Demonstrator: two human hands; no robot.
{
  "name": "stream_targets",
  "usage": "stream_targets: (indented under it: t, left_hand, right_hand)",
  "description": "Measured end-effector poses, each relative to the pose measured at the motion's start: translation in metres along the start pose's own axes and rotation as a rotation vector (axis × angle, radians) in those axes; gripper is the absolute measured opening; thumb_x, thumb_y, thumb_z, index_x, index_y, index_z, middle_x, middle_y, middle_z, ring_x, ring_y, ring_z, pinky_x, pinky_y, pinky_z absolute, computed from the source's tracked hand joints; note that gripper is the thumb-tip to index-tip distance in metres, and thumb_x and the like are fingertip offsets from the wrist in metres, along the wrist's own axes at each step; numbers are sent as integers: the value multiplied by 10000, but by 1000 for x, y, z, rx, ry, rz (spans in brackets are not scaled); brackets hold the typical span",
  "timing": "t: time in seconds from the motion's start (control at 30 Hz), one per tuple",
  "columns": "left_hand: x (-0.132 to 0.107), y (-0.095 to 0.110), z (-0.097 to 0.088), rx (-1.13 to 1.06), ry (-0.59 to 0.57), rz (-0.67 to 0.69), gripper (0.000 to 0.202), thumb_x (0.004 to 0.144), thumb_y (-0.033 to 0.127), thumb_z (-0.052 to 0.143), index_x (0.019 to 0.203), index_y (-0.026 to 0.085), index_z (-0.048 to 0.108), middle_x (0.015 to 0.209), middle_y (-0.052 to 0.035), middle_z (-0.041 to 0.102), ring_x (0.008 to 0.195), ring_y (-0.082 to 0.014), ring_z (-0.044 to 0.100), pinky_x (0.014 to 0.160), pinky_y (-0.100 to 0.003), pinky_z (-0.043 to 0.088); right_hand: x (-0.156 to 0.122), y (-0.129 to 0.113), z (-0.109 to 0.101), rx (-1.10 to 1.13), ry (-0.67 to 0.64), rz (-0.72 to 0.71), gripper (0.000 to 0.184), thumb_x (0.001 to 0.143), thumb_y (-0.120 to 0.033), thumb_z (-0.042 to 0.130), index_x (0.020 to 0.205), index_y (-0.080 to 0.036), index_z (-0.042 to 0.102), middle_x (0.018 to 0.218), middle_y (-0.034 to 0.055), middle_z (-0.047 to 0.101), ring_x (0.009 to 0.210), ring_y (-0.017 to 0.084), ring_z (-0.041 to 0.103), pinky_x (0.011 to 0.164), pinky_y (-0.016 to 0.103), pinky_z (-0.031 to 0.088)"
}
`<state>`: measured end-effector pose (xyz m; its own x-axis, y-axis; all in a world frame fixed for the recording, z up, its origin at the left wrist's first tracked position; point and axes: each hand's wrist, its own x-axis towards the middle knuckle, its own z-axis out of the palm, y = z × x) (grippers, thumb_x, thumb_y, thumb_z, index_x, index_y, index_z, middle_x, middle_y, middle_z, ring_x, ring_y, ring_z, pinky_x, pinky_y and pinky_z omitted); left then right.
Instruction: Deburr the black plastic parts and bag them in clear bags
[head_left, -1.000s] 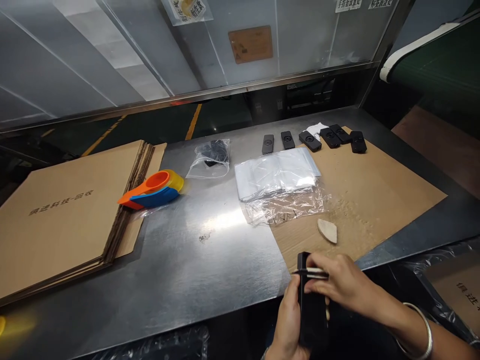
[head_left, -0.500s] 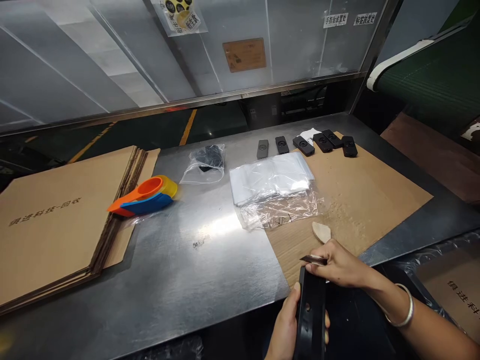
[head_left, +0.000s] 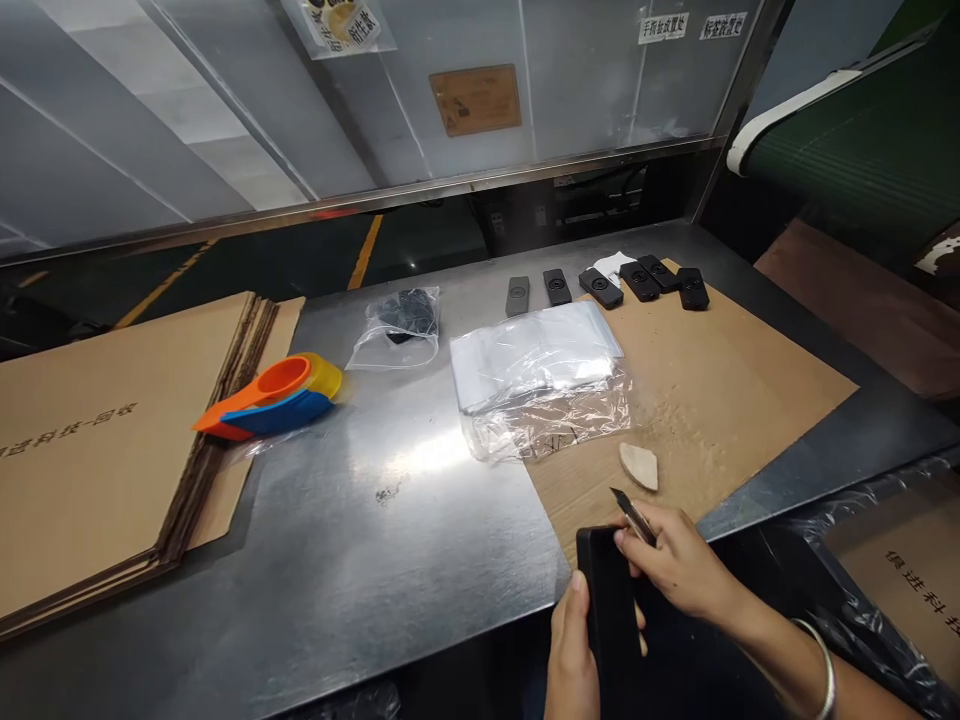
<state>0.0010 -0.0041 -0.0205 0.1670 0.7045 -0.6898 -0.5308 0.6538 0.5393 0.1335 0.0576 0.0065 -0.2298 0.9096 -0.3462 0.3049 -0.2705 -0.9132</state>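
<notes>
A long black plastic case (head_left: 609, 610) stands tilted at the table's front edge, with my left hand (head_left: 574, 650) wrapped round its lower part. My right hand (head_left: 671, 555) pinches a utility knife (head_left: 636, 517), its dark blade pointing up and left. The fingers of that hand lie close to the case's upper right edge; whether they touch it I cannot tell. Just beyond the knife, a pale wedge-shaped piece (head_left: 639, 467) rests on the cardboard sheet (head_left: 750, 370).
Clear plastic bags (head_left: 536, 360) lie mid-table. Several black parts (head_left: 601, 287) with round marks line the back. A bagged dark item (head_left: 411, 315), an orange, blue and yellow tape dispenser (head_left: 281, 395) and stacked flat cartons (head_left: 97, 440) are leftward. A green conveyor (head_left: 840, 140) stands right.
The case has turned in my left hand, so a smooth face shows instead of the side with a hole. The knife blade has swung from pointing left to pointing up and left.
</notes>
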Motion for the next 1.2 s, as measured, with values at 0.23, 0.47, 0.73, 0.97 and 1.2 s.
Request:
stream_targets:
  t: [0.23, 0.47, 0.73, 0.97, 1.2]
  left_hand:
    - [4, 3, -8, -205, 11, -133, 580, 723, 609, 563, 911, 70, 666, 619, -82, 644, 464, -155, 564, 482, -276, 437]
    - [7, 15, 0, -385, -20, -115, 458, 745, 536, 591, 814, 93, 686, 665, -94, 659, 618, -226, 637, 610, -333, 500]
    - [14, 27, -1, -415, -133, -133, 534, 866, 504, 408, 661, 75, 648, 616, -86, 621, 453, -115, 534, 445, -216, 397]
    - [10, 22, -1, -344, -156, -77, 545, 814, 567, 467, 730, 72, 678, 668, -92, 651, 505, -134, 574, 473, -223, 424]
    - [15, -4, -20, -365, 158, 77, 278, 755, 399, 642, 889, 164, 706, 910, -81, 714, 948, -240, 624, 801, -290, 468]
  right_hand:
    - [-7, -2, 11, 158, -99, 5, 149, 824, -316, 514, 907, -197, 483, 636, -57, 490, 543, 101, 509, 530, 217, 423]
    - [-38, 6, 25, 284, -164, 136, 810, 695, -295, 634, 1390, -217, 225, 982, 59, 546, 836, 190, 542, 694, 289, 463]
    - [-37, 18, 6, 208, 34, 95, 542, 794, -393, 581, 1294, -213, 474, 806, 13, 537, 796, 172, 532, 798, 322, 434]
    - [-15, -6, 1, 98, 91, 80, 422, 814, -432, 540, 1136, -161, 565, 683, -5, 556, 675, 171, 566, 720, 317, 467]
    - [-5, -12, 31, -62, 159, 7, 136, 782, -288, 519, 841, -175, 568, 616, -32, 488, 548, 122, 493, 523, 231, 413]
